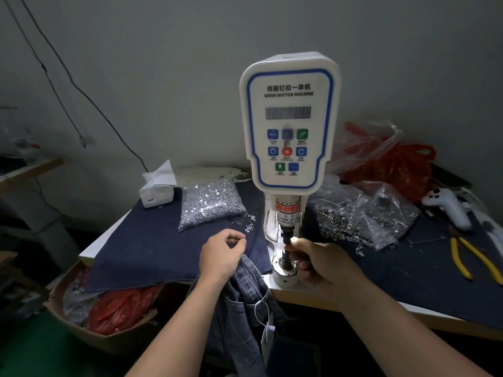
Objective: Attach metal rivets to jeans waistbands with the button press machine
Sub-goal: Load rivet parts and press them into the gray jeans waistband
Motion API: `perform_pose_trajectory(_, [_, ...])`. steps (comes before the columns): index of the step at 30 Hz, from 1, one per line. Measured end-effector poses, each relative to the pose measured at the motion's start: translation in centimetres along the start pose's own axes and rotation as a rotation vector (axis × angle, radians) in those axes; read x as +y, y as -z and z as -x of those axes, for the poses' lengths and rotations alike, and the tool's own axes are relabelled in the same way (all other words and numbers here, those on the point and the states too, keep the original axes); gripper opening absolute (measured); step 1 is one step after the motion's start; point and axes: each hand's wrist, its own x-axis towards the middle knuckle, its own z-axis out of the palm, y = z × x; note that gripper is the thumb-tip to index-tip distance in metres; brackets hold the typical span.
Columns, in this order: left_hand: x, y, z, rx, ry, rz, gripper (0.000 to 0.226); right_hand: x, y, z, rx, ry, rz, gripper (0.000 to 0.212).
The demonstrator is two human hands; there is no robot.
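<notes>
My right hand (324, 263) pinches something small at the button machine (288, 121) die; my left hand (221, 255) grips the jeans (245, 300) beside it; left of it, a bag of rivets (211, 204)

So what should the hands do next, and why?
Probably the left hand should pull the jeans up onto the lower die. The right hand has its fingertips at the die under the press head, as if loading a rivet, while the jeans hang off the table edge.
</notes>
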Motion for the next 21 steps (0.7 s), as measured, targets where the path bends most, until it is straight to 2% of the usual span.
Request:
perform_pose_trajectory(12, [0.7, 0.4, 2.0, -0.055, -0.065, 0.252, 0.015, -0.9, 0.0, 0.9, -0.089, -0.063, -0.121, 0.019])
perform_pose_trajectory(15, [1.9, 0.2, 3.0, -0.105, -0.066, 0.321, 0.013, -1.1, 0.5, 0.9, -0.112, -0.059, -0.013, 0.027])
perform_pose_trajectory(18, [3.5, 0.0, 3.6, -0.172, -0.097, 0.354, 0.01, -1.6, 1.8, 0.4, -0.038, 0.041, 0.164, 0.03])
perform_pose_trajectory(21, [4.6, 0.0, 3.9, -0.226, -0.121, 0.346, 0.004, -1.8, 4.3, -0.6, 0.113, 0.199, 0.266, 0.032])
